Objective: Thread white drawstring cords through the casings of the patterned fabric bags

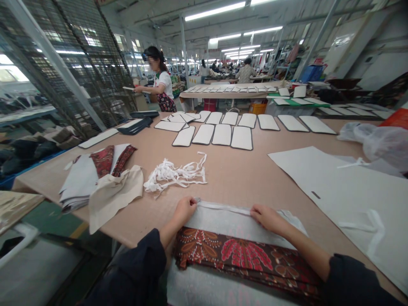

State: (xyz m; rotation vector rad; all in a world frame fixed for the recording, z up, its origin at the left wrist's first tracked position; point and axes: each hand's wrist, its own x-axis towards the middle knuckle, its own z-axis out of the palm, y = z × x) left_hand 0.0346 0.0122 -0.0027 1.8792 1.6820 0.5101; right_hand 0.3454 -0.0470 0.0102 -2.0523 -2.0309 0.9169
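Note:
My left hand (185,210) pinches the far left end of a pale grey-white cloth (223,217) near the table edge. Along the same far edge, my right hand (267,218) grips the cloth, its fingers closed, and a narrow folded strip runs between the two. Below it lies a folded dark brown cloth with red and orange flower patterns (236,253), whose near part hangs toward me. More pale cloth shows under this. Beyond my left hand sits a loose tangle of white tape strips (174,175).
White panels with dark edging (221,134) lie in rows across the brown table (242,170). Pale and patterned cloth pieces (86,174) are piled on the left. A large white sheet (338,199) and a plastic bag (371,138) lie right. A person (161,83) stands beyond the table's far left.

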